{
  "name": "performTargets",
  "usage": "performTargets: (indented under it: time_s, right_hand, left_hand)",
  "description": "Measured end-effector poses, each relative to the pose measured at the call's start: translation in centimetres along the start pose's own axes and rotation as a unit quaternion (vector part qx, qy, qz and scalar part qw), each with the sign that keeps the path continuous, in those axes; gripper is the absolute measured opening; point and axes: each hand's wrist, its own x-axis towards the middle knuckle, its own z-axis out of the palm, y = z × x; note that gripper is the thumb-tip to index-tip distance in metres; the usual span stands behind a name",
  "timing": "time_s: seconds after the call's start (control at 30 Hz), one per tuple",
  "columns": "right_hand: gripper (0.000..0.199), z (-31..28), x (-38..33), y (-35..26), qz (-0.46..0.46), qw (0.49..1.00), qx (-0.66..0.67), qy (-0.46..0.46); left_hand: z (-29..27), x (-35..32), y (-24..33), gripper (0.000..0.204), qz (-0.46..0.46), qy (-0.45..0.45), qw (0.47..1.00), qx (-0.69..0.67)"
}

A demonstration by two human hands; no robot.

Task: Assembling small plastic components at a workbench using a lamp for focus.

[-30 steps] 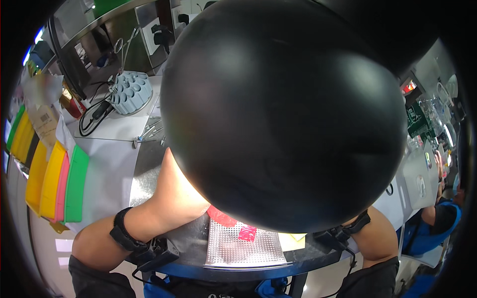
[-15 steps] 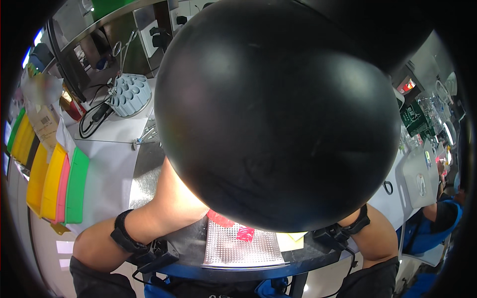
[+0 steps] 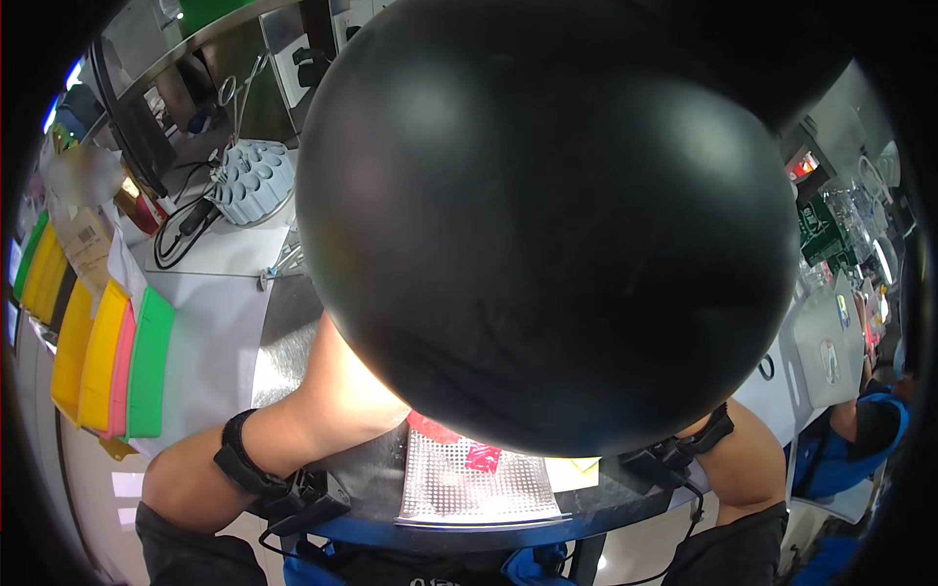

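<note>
A large black dome (image 3: pixel 547 225) fills most of the view and hides both hands, so whether they are apart, together or gripping anything cannot be told. Two bare forearms reach under it across a grey tabletop (image 3: pixel 283 322), each wearing a black wrist strap (image 3: pixel 239 454). Between the forearms, at the near edge, lies a silvery perforated sheet (image 3: pixel 479 483) with small red pieces (image 3: pixel 482 456) on it. Working unseen, the hands could likely knock those pieces off. Coloured bins (image 3: pixel 103 361) sit far left.
</note>
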Motion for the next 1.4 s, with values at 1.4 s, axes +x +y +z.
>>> performTargets:
  time_s: [1.4]
  right_hand:
    - [0.044,-2.3,1.6,-0.4,0.001,0.989,-0.150,0.016]
  left_hand:
    - [-0.8,1.1,0.1,0.043,0.033,0.015,0.995,0.097]
